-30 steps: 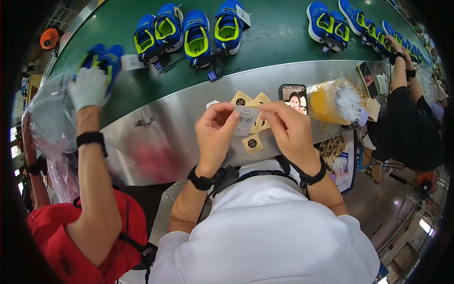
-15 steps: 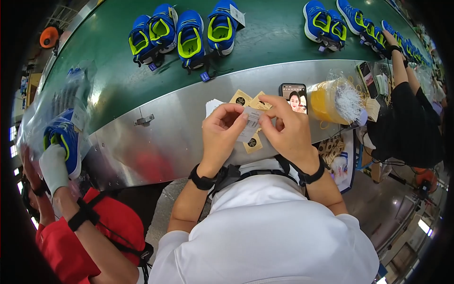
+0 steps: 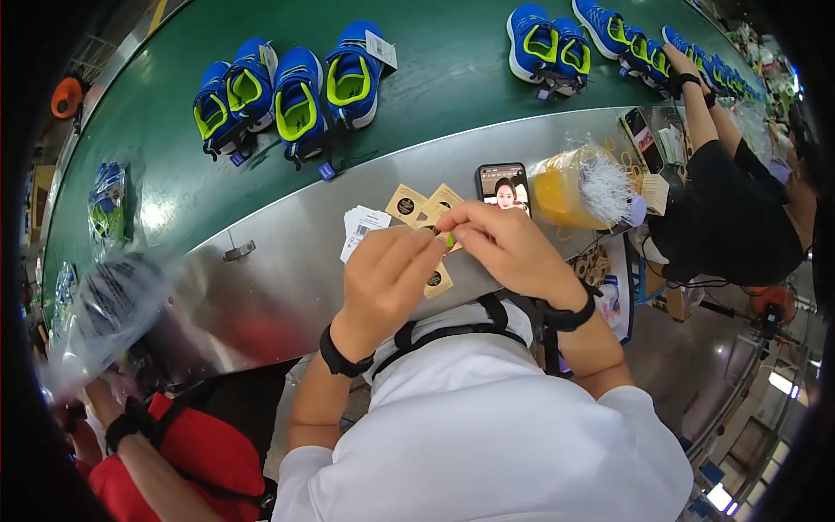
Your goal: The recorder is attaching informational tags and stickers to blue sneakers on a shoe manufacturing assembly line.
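Observation:
Over the metal ledge, my left hand (image 3: pixel 391 277) and my right hand (image 3: pixel 513 252) meet with fingertips pinched together. A small bright green bit (image 3: pixel 450 239) shows between them; the fingers hide most of it, so I cannot make out its kind. Under and just beyond my hands lie several tan square cards (image 3: pixel 406 204) with dark round prints. A fanned stack of white tags (image 3: pixel 364 228) lies beside my left hand. Near my right hand is a phone (image 3: pixel 504 186) with its screen lit.
A yellow tub (image 3: pixel 561 193) with a bundle of white strings (image 3: pixel 606 190) stands right of the phone. Blue sneakers (image 3: pixel 298 104) with lime linings line the green belt (image 3: pixel 435 78). At left a red-clad co-worker (image 3: pixel 187 452) handles clear plastic bags (image 3: pixel 117 300); another person's arm (image 3: pixel 696 109) reaches in at right.
The grey-white printed tag between my fingers no longer shows; a green bit does. My hands have drawn closer together. The view has shifted right. The co-worker's bagged shoe has left its former place.

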Tool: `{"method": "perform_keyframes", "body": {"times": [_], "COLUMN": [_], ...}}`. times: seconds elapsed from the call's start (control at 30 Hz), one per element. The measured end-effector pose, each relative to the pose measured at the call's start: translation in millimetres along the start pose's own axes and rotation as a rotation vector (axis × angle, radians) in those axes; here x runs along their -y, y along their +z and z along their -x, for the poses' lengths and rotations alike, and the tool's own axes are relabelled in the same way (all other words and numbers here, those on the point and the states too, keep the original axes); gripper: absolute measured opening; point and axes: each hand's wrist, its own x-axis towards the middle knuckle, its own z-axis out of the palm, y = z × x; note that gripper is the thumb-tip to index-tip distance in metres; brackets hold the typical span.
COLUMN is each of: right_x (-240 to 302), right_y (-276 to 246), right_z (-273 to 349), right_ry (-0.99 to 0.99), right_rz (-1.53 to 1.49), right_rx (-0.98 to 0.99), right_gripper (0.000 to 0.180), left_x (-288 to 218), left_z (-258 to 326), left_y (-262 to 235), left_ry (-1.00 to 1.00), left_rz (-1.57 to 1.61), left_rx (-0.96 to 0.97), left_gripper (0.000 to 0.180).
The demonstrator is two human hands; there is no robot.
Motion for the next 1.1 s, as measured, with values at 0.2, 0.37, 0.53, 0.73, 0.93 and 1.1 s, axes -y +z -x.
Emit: {"method": "perform_keyframes", "body": {"times": [0.2, 0.37, 0.53, 0.73, 0.93, 1.1], "right_x": [13.3, 17.5, 7.9, 7.1, -52.4, -111.9], "right_y": [-33.7, -46.7, -70.8, -170.5, -299.6, -415.4], "right_z": [-13.3, -15.9, -33.0, -66.7, -105.6, -107.7], "right_ry": [0.101, -0.203, -0.449, 0.000, 0.035, 0.353], "right_rz": [0.089, 0.778, 0.871, -0.126, 0.118, 0.144], "right_rx": [0.251, 0.229, -0.054, -0.077, -0.277, -0.207], "right_gripper": [0.007, 0.012, 0.018, 0.011, 0.008, 0.015], "left_x": [-6.3, -13.3, -18.1, -6.1, 46.0, 99.8], "left_z": [-19.3, -31.2, -73.3, -132.5, -198.5, -224.7], "left_y": [5.0, 15.8, 30.4, 102.4, 193.7, 264.8], "left_ry": [0.358, 0.349, 0.272, 0.316, 0.288, 0.311], "left_rz": [-0.218, -0.252, -0.248, -0.138, -0.236, -0.333], "left_rx": [-0.027, 0.155, 0.171, 0.079, 0.333, 0.600], "left_gripper": [0.022, 0.025, 0.026, 0.021, 0.030, 0.036]}}
